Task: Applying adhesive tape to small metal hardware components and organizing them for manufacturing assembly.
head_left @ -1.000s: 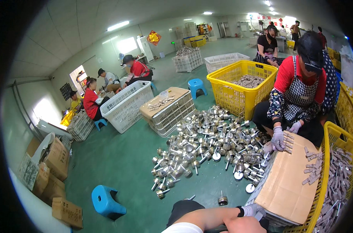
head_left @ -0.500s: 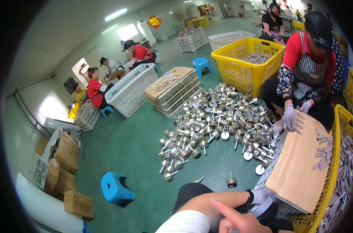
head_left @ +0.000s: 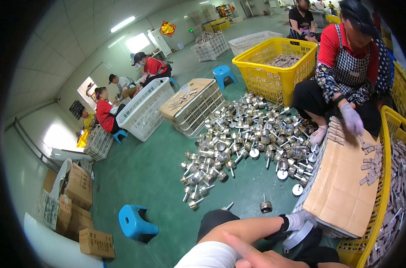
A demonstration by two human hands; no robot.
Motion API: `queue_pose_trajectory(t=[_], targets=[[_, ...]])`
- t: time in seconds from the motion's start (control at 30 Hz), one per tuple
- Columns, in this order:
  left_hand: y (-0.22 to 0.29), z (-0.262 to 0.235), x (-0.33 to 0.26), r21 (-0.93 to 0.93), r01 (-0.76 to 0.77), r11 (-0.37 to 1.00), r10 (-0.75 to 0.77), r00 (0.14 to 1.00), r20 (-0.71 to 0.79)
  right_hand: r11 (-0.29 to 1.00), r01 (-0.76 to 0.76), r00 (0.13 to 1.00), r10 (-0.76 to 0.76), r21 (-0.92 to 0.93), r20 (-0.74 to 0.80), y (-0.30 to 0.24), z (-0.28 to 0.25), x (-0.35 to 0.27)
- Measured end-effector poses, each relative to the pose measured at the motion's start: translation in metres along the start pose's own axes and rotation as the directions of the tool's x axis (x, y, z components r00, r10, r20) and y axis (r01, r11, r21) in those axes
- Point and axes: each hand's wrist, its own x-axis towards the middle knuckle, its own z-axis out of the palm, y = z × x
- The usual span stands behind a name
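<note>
My left arm, in a white sleeve, reaches across to the right. My left hand [head_left: 299, 219], in a pale glove, is beside the near corner of a brown cardboard sheet [head_left: 335, 196]; its fingers are hard to make out. Just below it a grey-white ring-shaped band [head_left: 301, 236] seems to touch the glove. My right hand [head_left: 261, 259] is bare, low in view, its index finger stretched out and nothing visible in it. On the cardboard lie a row of small grey metal pieces [head_left: 336, 131] and a loose heap of metal pieces [head_left: 372, 166]. A co-worker's gloved hand [head_left: 352, 118] hovers near that heap.
A large pile of metal cups with rods [head_left: 247, 138] covers the floor ahead; one cup [head_left: 266, 206] stands apart. A yellow basket [head_left: 376, 223] of grey pieces is at right, another yellow basket [head_left: 274, 73] behind the pile. A blue stool [head_left: 136, 222] and cartons [head_left: 97, 243] are left.
The co-worker's gloved hand has gone from the row of pieces toward the loose heap at the right. My right hand has shifted slightly left. The view has tilted a little.
</note>
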Motion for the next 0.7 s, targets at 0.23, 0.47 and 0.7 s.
queue_pose_trajectory(t=[0.23,0.47,0.7], targets=[[0.008,0.005,0.005,0.073,-0.090,0.993,0.089,0.996,0.016,0.856,-0.052,0.975,-0.069,-0.515,-0.213,0.013,0.009,-0.006],[0.001,-0.008,-0.008,0.141,-0.058,0.988,0.055,0.998,0.026,0.832,0.001,0.914,-0.227,-0.556,-0.338,0.012,0.007,-0.006],[0.003,0.001,0.001,-0.311,0.242,0.919,-0.228,0.970,0.081,0.736,-0.111,0.971,-0.063,-0.667,-0.230,0.029,0.008,-0.007]])
